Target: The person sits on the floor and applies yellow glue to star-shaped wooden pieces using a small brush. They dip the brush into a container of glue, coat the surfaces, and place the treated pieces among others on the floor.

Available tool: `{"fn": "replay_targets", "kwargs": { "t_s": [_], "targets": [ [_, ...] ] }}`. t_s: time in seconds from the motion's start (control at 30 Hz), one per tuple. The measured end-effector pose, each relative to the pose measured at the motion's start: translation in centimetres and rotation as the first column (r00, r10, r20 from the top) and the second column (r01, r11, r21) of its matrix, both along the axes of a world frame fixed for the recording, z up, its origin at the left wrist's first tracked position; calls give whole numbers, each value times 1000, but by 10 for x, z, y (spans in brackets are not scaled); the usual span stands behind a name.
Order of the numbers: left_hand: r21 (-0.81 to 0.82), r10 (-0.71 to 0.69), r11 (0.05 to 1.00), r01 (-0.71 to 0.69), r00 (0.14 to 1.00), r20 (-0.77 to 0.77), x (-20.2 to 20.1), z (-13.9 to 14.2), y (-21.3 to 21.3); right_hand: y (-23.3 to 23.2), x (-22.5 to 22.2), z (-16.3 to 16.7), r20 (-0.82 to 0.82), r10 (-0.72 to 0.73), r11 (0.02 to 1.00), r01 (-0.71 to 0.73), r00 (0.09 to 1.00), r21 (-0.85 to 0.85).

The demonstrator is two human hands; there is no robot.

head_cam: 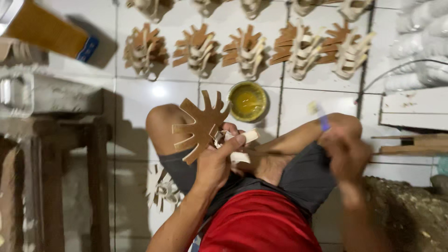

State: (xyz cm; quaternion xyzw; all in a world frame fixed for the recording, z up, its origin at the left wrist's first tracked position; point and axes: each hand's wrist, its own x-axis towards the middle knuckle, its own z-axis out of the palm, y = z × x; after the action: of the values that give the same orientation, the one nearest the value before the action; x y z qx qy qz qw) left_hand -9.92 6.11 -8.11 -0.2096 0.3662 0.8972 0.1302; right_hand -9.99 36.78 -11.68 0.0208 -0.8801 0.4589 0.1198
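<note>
A glue bowl (247, 101) sits on the floor (135, 95), just far of the knees. Farther off, 5 cutout stacks (247, 50) lie in a row. A bench (56, 121) stands left.

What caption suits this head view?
Left hand holds a brown pronged cutout; right hand holds a brush.

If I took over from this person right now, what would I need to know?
Left hand grips a brown spiky cutout together with pale strips over the lap. Right hand, blurred, holds a small brush. A round tin of yellow glue sits on the tiled floor ahead. Beyond it, a row of finished pieces lies laid out. The held piece looks unfinished.
</note>
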Motion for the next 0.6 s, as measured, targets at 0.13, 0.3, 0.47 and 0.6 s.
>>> {"fn": "replay_targets", "kwargs": {
  "t_s": [0.13, 0.3, 0.47, 0.6],
  "targets": [
    [-537, -136, 843, -6, 965, -225, -9, 34, 29, -25, 22, 18, -290, 274, 955, -226, 917, 190],
    [-532, -195, 825, 190, 980, 48, -8, 60, 37, -47, 17, 39, -19, 199, 976, -200, 980, -81],
    [-523, -148, 846, 107, 988, -38, -4, 55, 40, -47, 14, 42, -58, 212, 971, -217, 976, -102],
    [-387, -166, 910, 149, 986, -10, -1, 47, 38, -44, 27, 46, 2, 135, 991, -135, 991, -12]
  ]
}}
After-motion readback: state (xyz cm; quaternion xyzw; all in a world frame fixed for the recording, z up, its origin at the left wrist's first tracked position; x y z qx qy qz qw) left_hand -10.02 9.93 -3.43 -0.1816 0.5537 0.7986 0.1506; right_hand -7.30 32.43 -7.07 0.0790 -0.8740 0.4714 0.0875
